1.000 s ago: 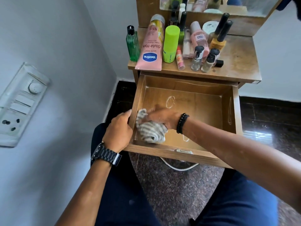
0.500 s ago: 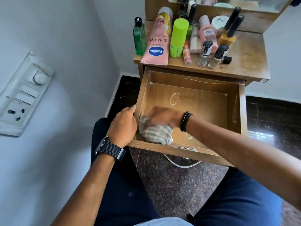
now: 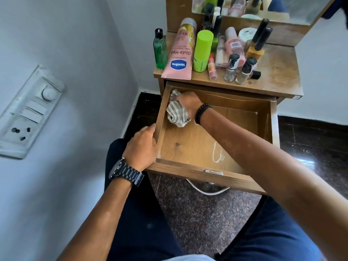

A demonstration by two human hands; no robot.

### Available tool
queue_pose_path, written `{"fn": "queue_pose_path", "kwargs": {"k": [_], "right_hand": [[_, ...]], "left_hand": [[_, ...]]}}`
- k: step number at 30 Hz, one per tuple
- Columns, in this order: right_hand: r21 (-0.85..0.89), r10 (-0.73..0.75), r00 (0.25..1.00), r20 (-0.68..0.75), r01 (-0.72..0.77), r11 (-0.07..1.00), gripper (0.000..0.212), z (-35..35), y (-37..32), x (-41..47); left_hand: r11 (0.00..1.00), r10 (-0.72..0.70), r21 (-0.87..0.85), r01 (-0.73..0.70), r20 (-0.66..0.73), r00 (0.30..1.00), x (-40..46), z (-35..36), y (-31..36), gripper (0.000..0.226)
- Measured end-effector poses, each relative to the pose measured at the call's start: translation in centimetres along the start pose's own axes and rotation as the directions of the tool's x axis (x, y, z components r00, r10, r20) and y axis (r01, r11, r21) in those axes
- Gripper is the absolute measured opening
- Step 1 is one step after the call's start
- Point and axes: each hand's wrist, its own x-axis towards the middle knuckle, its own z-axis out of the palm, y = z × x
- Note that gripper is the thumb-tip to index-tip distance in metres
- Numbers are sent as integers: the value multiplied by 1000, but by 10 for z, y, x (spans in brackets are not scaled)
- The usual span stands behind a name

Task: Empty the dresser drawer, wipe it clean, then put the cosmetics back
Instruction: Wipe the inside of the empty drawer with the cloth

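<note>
The wooden dresser drawer (image 3: pixel 211 173) is pulled out, and only the cloth lies in it. My right hand (image 3: pixel 189 104) grips a grey-and-white striped cloth (image 3: pixel 176 114) against the drawer's back left corner. My left hand (image 3: pixel 143 147) holds the drawer's left wall near the front corner, fingers curled over its edge. White smears mark the drawer floor near the front. The cosmetics stand on the dresser top (image 3: pixel 276 72): a pink Vaseline tube (image 3: pixel 178 57), a lime green bottle (image 3: pixel 202 50), a green glass bottle (image 3: pixel 160 48), nail polish bottles (image 3: pixel 230 69) and others.
A mirror (image 3: pixel 263 6) rises behind the dresser top. A white wall with a switch and socket panel (image 3: pixel 26 113) is close on the left. Dark speckled floor lies below the drawer, between my knees. A metal handle (image 3: pixel 207 189) hangs under the drawer front.
My right hand has swept the cloth from the drawer's front left corner back to its rear left corner. My left hand stays on the left wall. The view has tilted down slightly.
</note>
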Motion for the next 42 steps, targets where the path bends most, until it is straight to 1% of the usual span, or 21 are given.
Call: {"fn": "queue_pose_path", "kwargs": {"k": [2, 4, 7, 9, 11, 14, 16, 19, 20, 22, 24, 25, 26, 27, 28, 30, 32, 35, 37, 39, 42], "right_hand": [[-174, -45, 998, -33, 39, 984, 17, 6, 4, 11], [-300, -88, 996, 6, 86, 950, 11, 4, 10, 9], [-369, -110, 987, 114, 145, 918, 10, -6, 10, -2], [-410, -125, 969, 214, 205, 889, 24, -10, 6, -20], [-470, -84, 931, 354, 255, 845, 35, -10, 15, -43], [-575, 97, 830, 549, 291, 764, 29, 2, 43, -68], [-610, 142, 795, 590, 324, 723, 26, 7, 51, -71], [-605, 199, 769, 608, 286, 743, 20, -1, 39, -60], [-595, 193, 782, 592, 264, 759, 17, -6, 34, -54], [-566, 70, 859, 508, 272, 778, 14, -12, 26, -38], [-546, -115, 928, 353, 305, 780, 17, -14, 18, -25], [-540, -180, 940, 290, 316, 780, 24, -14, 14, -20], [-539, -208, 942, 263, 322, 778, 29, -15, 12, -17], [-547, -207, 938, 279, 332, 769, 32, -14, 11, -15], [-566, -190, 929, 318, 347, 748, 31, -14, 11, -15], [-635, -139, 897, 420, 400, 661, 23, -13, 16, -22], [-673, -51, 852, 521, 446, 590, 24, -9, 24, -35], [-671, 126, 758, 640, 473, 571, 29, 6, 41, -52], [-679, 179, 723, 667, 491, 546, 29, 14, 44, -54], [-676, 261, 692, 673, 432, 597, 23, 15, 40, -50], [-649, 412, 594, 691, 261, 714, 19, 9, 32, -46]], "left_hand": [[1000, 0, 3, 0, -1, 1000, 0, 1, 0, 50], [1000, -4, 8, 4, -4, 1000, 0, 1, 1, 49], [1000, -6, 16, 6, -4, 1000, -1, 0, 4, 49], [1000, -16, 12, 16, 1, 1000, -1, 0, 4, 49], [1000, -25, 17, 25, 8, 1000, -1, 0, 4, 50], [998, -45, 36, 44, 16, 999, -1, 1, 5, 51], [998, -53, 35, 52, 25, 998, -2, 1, 6, 51], [998, -58, 22, 57, 42, 997, -3, 0, 6, 52], [998, -62, 15, 61, 45, 997, -3, 0, 7, 52], [998, -68, 4, 67, 42, 997, -3, -1, 7, 53], [998, -66, -5, 66, 36, 997, -3, -1, 7, 53], [998, -63, -12, 63, 34, 997, -3, -1, 7, 53], [998, -60, -22, 61, 34, 998, -2, -1, 7, 53], [997, -61, -33, 62, 34, 998, -2, -1, 6, 53], [997, -64, -46, 65, 32, 997, -2, -2, 6, 53], [996, -63, -58, 65, 27, 998, -1, -1, 6, 54], [996, -59, -61, 61, 21, 998, 1, 0, 5, 54], [995, -70, -66, 71, 20, 997, 1, 0, 6, 54], [994, -80, -70, 81, 19, 997, 1, 0, 6, 53], [993, -88, -82, 89, 21, 996, 1, -2, 7, 52], [984, -111, -134, 115, 36, 993, 1, -6, 9, 52]]}}
